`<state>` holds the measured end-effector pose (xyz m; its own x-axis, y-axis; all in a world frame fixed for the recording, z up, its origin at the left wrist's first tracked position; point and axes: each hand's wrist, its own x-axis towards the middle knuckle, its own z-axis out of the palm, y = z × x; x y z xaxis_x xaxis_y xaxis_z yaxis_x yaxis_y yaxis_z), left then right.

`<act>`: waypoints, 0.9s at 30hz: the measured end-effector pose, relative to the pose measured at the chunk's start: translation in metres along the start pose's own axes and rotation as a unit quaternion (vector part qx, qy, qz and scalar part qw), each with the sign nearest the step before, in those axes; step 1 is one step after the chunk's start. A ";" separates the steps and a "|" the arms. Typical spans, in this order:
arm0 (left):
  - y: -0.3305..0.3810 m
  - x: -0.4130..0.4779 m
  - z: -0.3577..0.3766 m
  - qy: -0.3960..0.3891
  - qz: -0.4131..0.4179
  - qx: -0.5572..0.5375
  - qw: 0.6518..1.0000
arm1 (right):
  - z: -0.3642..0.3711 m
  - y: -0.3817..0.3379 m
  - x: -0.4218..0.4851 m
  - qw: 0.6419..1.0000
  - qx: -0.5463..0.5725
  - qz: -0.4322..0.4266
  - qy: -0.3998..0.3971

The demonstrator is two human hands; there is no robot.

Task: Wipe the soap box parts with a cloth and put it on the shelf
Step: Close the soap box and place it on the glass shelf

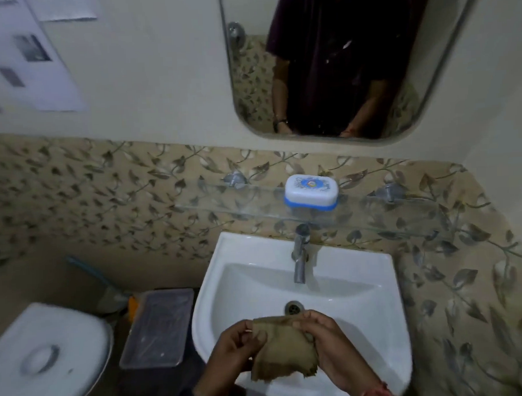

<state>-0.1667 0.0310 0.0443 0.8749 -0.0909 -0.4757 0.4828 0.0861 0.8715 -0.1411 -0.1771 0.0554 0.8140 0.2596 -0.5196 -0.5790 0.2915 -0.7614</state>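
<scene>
One soap box [311,192], lid closed, sits on the glass shelf [224,207] above the tap [299,256]. Both hands hold the cloth [283,351] over the sink [357,301]: left hand [235,347] pinches one edge, right hand [332,341] curls around the bundle. Fold the cloth flat before wiping each part. Contents of the box cannot be seen; the basin is empty.

Bare hands, no gloves. Right wrist [379,394], at 5 o'clock: red-orange thread band. Mirror [322,60] at 12 o'clock reflects dark maroon short-sleeve shirt, dark band on one wrist.
</scene>
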 end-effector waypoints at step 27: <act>-0.073 0.220 -0.446 0.071 0.008 0.461 0.885 | 0.314 0.229 0.399 0.882 -0.445 -0.122 0.098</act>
<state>0.0074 0.4469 -0.1767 0.9089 0.0344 -0.4157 0.2917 -0.7648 0.5745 0.0363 0.2823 -0.2044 0.9518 0.1000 -0.2898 -0.1916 -0.5439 -0.8170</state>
